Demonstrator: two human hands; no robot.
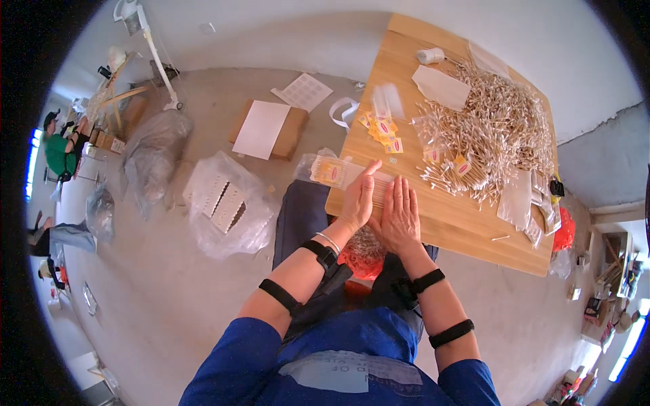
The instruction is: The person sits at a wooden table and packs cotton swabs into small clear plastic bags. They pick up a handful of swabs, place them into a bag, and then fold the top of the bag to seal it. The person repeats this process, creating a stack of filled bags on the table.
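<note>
A flat row of cotton swabs lies at the table's near left edge, between my two hands. My left hand stands on edge against its left side, thumb stretched up; its other fingers are partly hidden. Flat along the right side rests my right hand, fingers straight and close together. Just left of my left hand, a clear bag of swabs with a yellow label overhangs the table edge. Beyond my hands are loose yellow labels. A large heap of loose cotton swabs covers the table's right part.
The wooden table also bears clear plastic bags and a white sheet. A red bag of swabs sits between my legs. Left on the floor are a plastic-wrapped bundle and a cardboard box. Another person is far left.
</note>
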